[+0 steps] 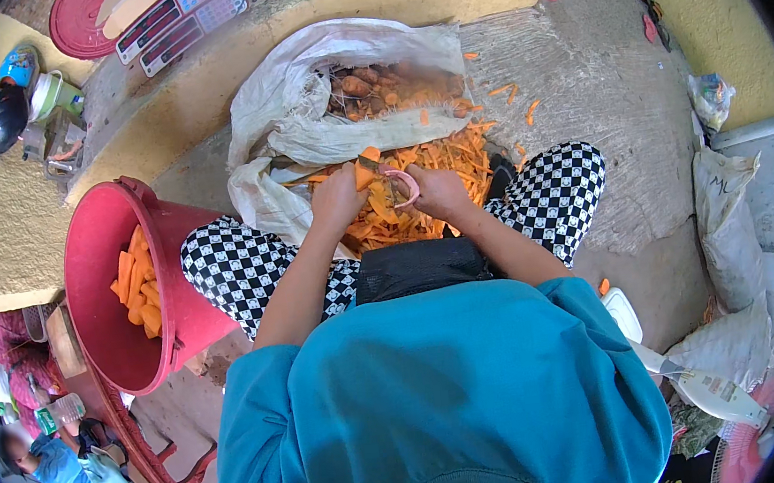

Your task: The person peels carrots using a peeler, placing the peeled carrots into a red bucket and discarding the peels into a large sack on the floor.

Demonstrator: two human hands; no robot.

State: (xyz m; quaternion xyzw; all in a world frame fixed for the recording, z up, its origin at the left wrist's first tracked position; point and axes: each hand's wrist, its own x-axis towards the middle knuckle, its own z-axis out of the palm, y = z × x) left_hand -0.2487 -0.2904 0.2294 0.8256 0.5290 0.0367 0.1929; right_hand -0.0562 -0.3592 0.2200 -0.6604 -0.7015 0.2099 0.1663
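My left hand point(337, 199) is closed round an orange carrot point(366, 174), held over a heap of peelings between my knees. My right hand point(440, 192) grips a peeler point(408, 186) with a curved pink handle. Its dark blade end meets the top of the carrot. Thin orange carrot peelings point(385, 221) are piled below both hands. Just beyond them lies a white woven sack point(338, 138), its mouth showing brownish unpeeled carrots point(366, 86). Part of the heap is hidden by my hands and the dark cloth at my lap.
To my left stands a red bucket point(188, 305) with peeled carrots point(137, 285) inside. A low yellow ledge point(363, 10) runs across the far side. Stray peelings point(532, 113) dot the concrete floor. At right are white sacks point(730, 224) and a pink fan point(757, 438); another person point(67, 468) is far left.
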